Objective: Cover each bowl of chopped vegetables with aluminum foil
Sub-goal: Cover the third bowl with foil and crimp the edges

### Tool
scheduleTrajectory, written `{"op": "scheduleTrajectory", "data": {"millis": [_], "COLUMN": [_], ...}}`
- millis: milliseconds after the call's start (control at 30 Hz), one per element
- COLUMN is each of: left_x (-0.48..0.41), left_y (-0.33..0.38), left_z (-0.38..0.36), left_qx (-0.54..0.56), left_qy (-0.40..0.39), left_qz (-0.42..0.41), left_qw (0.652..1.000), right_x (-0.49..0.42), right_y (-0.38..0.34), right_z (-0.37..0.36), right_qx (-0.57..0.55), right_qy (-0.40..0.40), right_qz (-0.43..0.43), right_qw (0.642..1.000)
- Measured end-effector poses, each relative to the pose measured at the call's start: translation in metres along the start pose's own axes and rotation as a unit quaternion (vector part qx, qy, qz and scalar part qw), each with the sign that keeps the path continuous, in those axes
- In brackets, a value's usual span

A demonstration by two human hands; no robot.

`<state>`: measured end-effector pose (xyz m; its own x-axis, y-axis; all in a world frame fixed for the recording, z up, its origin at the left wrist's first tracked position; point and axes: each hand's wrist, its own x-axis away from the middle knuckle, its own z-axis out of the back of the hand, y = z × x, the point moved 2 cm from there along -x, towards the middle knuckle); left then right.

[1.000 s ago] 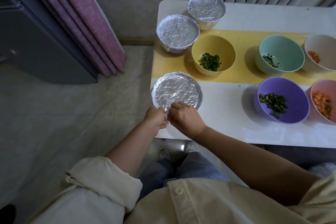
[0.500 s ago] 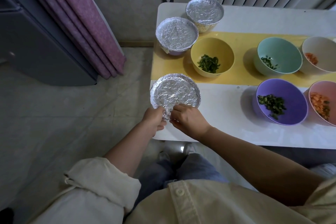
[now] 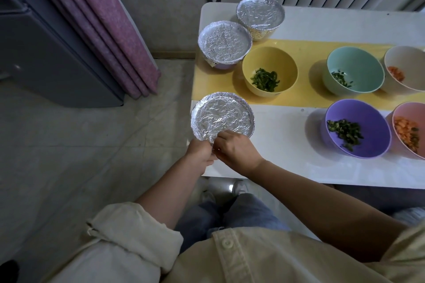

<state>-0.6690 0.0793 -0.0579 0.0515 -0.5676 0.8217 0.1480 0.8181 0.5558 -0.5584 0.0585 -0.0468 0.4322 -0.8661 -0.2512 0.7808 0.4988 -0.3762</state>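
I am pinching the foil (image 3: 212, 139) at the 6 o'clock rim of the front bowl (image 3: 222, 115), which is sitting at the near left corner of the desk (image 3: 287, 167). My left hand (image 3: 199, 153) is gripping from 7 o'clock, its fingers curled narrow on the crumpled edge. My right hand (image 3: 238, 149) is meeting it from 5 o'clock, its fingers bent and nipping the same edge. The two hands are touching. The foil is lying crinkled over the whole mouth, so I cannot tell what is inside.

From the front bowl, a second covered bowl (image 3: 225, 42) is standing at 12 o'clock, with a little purple showing under its foil. A third covered bowl (image 3: 260, 12) is sitting just beside it at its 2 o'clock. The yellow bowl (image 3: 269, 57) at 1 o'clock is holding green strips. The teal bowl (image 3: 355, 62) at 2 o'clock is holding a few green bits, and the white bowl (image 3: 404, 60) past it is showing orange pieces. At 3 o'clock the purple bowl (image 3: 368, 117) is holding chopped dark greens. The pink bowl (image 3: 409, 115) just beyond it is holding orange cubes.

A yellow runner (image 3: 308, 50) is lying under the second covered, yellow, teal and white bowls. A purple curtain (image 3: 103, 30) is hanging at 10 o'clock.
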Motion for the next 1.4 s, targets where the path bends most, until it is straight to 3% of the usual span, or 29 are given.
{"op": "scheduleTrajectory", "data": {"millis": [267, 600, 1000, 1400], "left_x": [0.0, -0.009, -0.018, -0.017], "left_y": [0.003, 0.024, -0.012, -0.001], "left_z": [0.008, 0.024, 0.011, 0.015], "left_qx": [-0.084, -0.169, -0.007, -0.087], "left_qy": [-0.037, -0.009, 0.061, 0.003], "left_qz": [0.001, -0.024, -0.036, -0.01], "left_qw": [0.996, 0.985, 0.997, 0.996], "right_x": [-0.001, 0.006, -0.005, -0.008], "right_y": [0.0, 0.01, -0.009, -0.009], "right_z": [-0.002, 0.011, -0.002, -0.006], "right_qx": [0.003, -0.014, 0.023, 0.008], "right_qy": [0.006, -0.029, -0.011, -0.001], "right_qz": [-0.01, 0.02, 0.003, -0.031], "right_qw": [1.0, 0.999, 1.0, 0.999]}}
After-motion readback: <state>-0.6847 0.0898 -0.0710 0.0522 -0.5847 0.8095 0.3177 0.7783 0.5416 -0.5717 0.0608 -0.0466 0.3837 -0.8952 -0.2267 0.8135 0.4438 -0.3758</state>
